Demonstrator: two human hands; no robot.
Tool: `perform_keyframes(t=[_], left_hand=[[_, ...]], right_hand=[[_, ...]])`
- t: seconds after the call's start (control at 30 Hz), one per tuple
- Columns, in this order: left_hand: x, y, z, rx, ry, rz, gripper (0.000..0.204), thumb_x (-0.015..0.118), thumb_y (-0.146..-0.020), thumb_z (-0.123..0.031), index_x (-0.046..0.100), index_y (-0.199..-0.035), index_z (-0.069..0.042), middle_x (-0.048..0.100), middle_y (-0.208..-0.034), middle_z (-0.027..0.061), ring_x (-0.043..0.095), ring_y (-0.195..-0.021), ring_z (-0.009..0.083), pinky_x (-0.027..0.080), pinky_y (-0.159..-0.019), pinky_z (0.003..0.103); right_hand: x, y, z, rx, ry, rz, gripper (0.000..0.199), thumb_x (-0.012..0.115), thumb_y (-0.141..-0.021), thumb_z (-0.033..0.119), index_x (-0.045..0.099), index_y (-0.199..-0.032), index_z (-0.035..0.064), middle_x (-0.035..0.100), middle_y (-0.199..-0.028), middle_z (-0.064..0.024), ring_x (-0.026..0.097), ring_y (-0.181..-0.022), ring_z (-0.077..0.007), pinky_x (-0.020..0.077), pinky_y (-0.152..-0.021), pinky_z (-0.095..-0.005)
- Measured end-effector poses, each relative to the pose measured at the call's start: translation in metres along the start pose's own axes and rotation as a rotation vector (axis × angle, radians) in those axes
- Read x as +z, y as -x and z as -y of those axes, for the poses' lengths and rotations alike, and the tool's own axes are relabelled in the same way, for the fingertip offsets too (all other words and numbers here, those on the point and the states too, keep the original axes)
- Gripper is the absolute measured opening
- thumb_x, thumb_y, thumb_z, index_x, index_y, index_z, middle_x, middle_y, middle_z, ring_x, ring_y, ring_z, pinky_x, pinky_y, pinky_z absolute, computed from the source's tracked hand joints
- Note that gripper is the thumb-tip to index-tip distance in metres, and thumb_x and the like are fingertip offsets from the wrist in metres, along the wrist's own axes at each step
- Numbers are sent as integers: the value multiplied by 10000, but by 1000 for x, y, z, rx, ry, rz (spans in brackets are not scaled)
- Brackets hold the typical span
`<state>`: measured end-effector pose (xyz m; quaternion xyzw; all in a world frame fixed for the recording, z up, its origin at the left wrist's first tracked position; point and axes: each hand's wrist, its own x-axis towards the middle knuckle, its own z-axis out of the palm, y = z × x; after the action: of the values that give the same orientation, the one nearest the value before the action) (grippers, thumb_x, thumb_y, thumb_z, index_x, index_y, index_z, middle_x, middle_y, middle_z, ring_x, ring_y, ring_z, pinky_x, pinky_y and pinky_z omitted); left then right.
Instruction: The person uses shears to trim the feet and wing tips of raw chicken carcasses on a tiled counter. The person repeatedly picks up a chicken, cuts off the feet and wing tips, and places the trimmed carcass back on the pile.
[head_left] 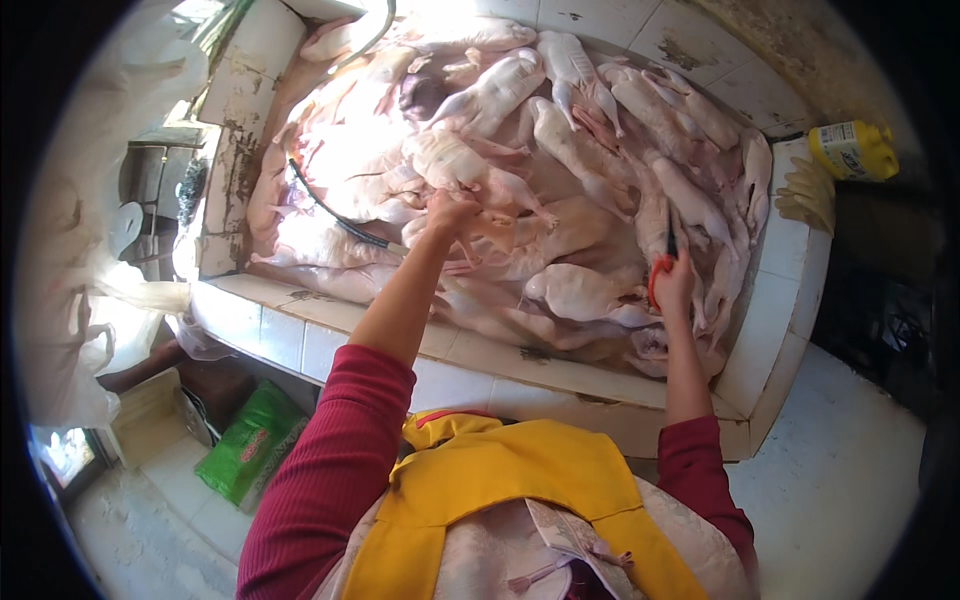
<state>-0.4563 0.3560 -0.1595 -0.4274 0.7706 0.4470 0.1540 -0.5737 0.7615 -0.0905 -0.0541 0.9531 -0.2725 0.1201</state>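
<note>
A white-tiled basin (430, 385) in front of me is heaped with plucked duck carcasses, pale and limp, some in shallow liquid. Near the middle my left hand (453, 212) is closed on one plucked duck (462, 163), by its lower end; the fingertips are partly hidden against it. At the right of the heap my right hand (676, 288) grips a pair of scissors with red handles (657, 275). Their dark blades point away from me, over the carcasses. A dark hose (335, 215) with a pale end lies across the birds left of my left hand.
A yellow bottle (853, 150) lies tipped at the basin's far right corner, beside pale rubber gloves (805, 192) on the rim. Below on the left, a green bag (250, 440) rests on the floor. Whitish plastic sheeting (85, 250) hangs at far left.
</note>
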Motion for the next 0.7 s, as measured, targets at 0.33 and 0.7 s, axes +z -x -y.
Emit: perform_keyframes(t=[0.33, 0.7], left_hand=[[-27, 225, -74, -62, 357, 235, 411, 678, -740, -73, 552, -1121, 17, 660, -852, 112, 637, -706, 172, 517, -598, 311], [85, 213, 46, 620, -232, 299, 390, 610, -787, -255, 597, -1037, 44, 616, -1022, 220, 642, -830, 294, 536, -650, 370]], right_hand=[[-10, 92, 190, -382, -150, 162, 337, 702, -758, 200, 568, -1003, 12, 665, -861, -185, 644, -820, -369, 498, -710, -440], [-19, 182, 148, -320, 199, 409, 298, 603, -805, 129, 523, -1033, -45, 652, -851, -253, 641, -864, -391, 493, -771, -470]])
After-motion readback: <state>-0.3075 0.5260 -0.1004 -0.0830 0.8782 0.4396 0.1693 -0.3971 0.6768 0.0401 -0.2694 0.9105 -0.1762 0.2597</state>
